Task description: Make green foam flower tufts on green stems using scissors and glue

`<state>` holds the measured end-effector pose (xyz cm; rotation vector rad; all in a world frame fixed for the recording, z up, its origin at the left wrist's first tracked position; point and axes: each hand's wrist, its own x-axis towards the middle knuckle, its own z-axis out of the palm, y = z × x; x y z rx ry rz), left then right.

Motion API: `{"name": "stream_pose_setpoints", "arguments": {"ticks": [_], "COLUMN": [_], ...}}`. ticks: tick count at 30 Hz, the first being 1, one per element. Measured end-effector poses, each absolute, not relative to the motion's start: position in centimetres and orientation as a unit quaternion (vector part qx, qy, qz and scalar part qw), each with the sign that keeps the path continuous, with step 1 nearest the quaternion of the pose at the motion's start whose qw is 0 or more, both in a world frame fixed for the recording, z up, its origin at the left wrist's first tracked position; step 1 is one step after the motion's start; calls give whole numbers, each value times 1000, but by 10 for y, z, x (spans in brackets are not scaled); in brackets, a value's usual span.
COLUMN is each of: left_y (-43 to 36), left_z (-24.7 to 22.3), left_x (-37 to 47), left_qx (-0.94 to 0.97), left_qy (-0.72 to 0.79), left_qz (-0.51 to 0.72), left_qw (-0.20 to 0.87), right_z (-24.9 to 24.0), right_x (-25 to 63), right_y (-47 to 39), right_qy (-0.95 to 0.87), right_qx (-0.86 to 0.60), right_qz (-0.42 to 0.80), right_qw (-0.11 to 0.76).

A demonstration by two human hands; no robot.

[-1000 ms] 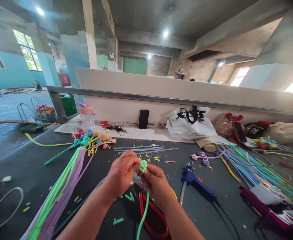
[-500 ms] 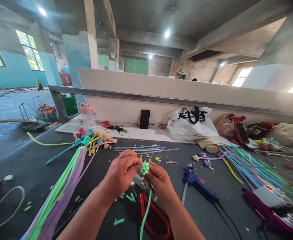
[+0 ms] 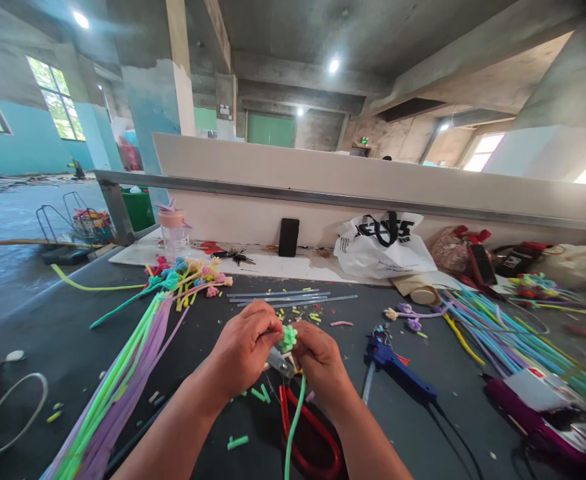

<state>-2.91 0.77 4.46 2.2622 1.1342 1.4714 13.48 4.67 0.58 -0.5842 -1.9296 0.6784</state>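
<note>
Between my two hands is a small green pipe-cleaner flower (image 3: 288, 339) with stubby petals. My left hand (image 3: 247, 341) is closed, its thumb and fingertips pinching the flower's left side. On the other side, my right hand (image 3: 321, 357) pinches the flower close to its stem. The green stem (image 3: 295, 423) hangs down from the right fingers toward the table's front. Under the hands lie red-handled scissors (image 3: 317, 440), their blades partly covered by my fingers. Short green cut pieces (image 3: 237, 443) are scattered beside them.
A blue glue gun (image 3: 400, 370) with a cord lies to the right. Bundles of purple and green pipe cleaners (image 3: 123, 387) and blue ones (image 3: 513, 333) flank the hands. Clear glue sticks (image 3: 293, 297) lie ahead. Behind stand a phone (image 3: 289, 237), a cup (image 3: 173, 230) and a white bag (image 3: 383, 247).
The green flower has turned slightly between my fingers, so its face points less toward me. Both hands stay in nearly the same place.
</note>
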Motion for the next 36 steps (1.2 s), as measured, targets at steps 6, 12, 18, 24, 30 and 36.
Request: {"name": "stream_pose_setpoints", "arguments": {"ticks": [6,12,18,24,30,36], "left_y": [5,4,6,7,11,14], "left_z": [50,63,62,59,55,48], "left_x": [-32,-45,-48,-51,-48,-40], "left_qx": [769,750,774,781,768,704], "left_qy": [379,379,368,375,396,417], "left_qz": [499,505,445,404,424,473], "left_qw": [124,197,261,293,269,327], "right_z": [8,19,21,19,9,3], "right_x": [137,138,135,134,135,130], "right_y": [47,41,38,37,36,35], "right_qy": [-804,-828,-839,-804,-719,-587], "right_qx": [-219,-187,-189,-196,-197,-156], "right_qz": [272,306,350,450,586,723], "right_qw": [481,431,372,336,317,329]}}
